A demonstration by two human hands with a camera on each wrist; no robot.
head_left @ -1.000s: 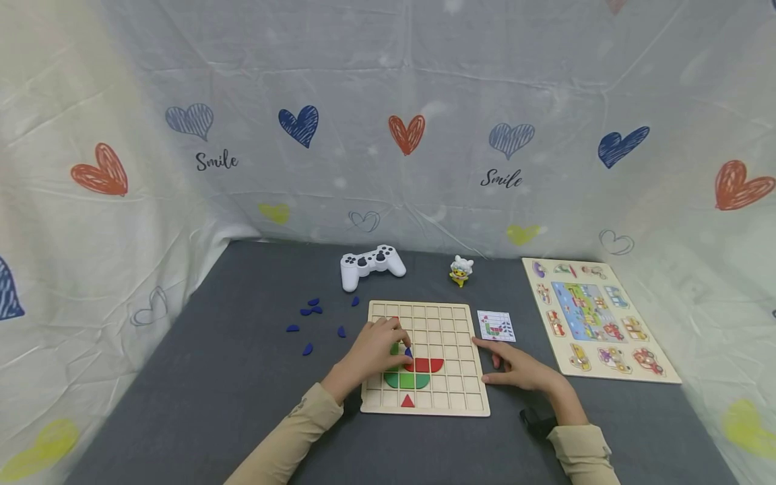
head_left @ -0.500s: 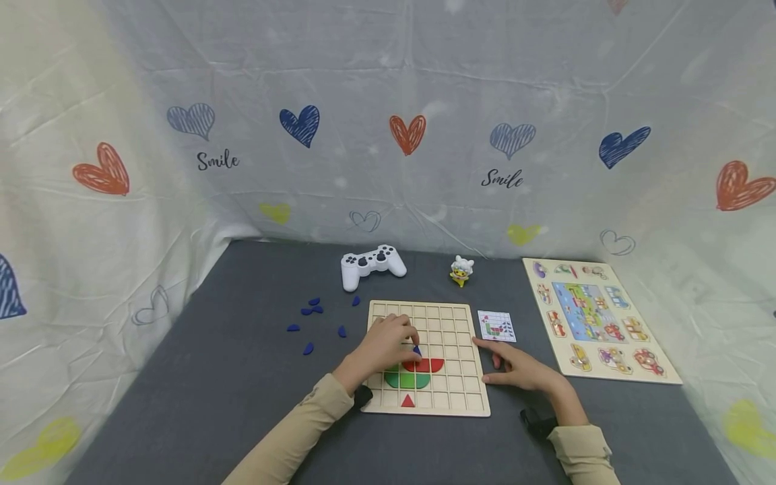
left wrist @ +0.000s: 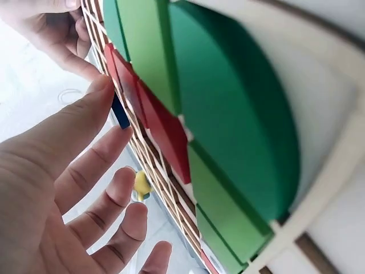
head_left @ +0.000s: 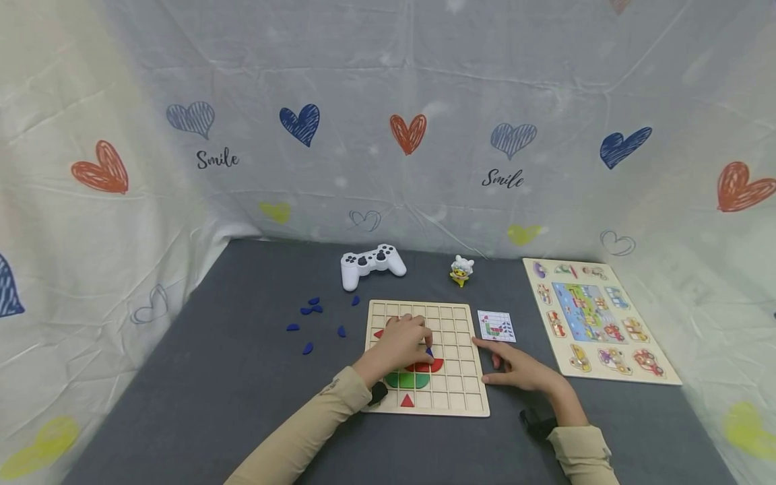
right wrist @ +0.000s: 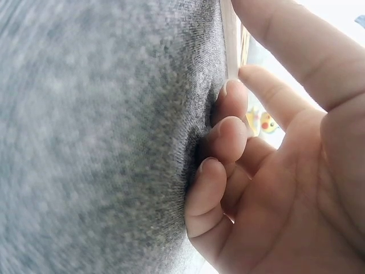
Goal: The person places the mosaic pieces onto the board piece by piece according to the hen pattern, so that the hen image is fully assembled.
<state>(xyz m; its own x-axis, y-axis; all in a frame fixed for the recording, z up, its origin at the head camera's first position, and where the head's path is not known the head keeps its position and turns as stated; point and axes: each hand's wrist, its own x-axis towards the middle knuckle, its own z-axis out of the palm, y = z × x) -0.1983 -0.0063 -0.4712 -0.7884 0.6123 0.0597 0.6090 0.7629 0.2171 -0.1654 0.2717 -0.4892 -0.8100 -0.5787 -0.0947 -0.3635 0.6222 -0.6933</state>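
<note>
My left hand (head_left: 400, 342) is over the wooden grid board (head_left: 456, 388), pinching a small blue half-round piece (left wrist: 120, 111) between thumb and index finger. The piece stands on edge just above the red pieces (head_left: 438, 365) set in the grid. Its other fingers are spread in the left wrist view. Below the red row lie green pieces (head_left: 407, 381), and a red triangle (head_left: 407, 401) sits near the board's front edge. My right hand (head_left: 520, 369) touches the board's right edge with index finger and thumb; its remaining fingers curl loosely against the dark cloth.
Several blue half-round pieces (head_left: 308, 348) lie scattered left of the board. A printed pattern card (head_left: 496, 326) is at its right. Behind stand a white game controller (head_left: 372, 265) and a small figurine (head_left: 461, 271). A picture puzzle board (head_left: 606, 323) lies at the far right.
My left hand has moved right across the board with the blue piece, from the left part of the red row toward its right end. The right hand stays at the board's edge.
</note>
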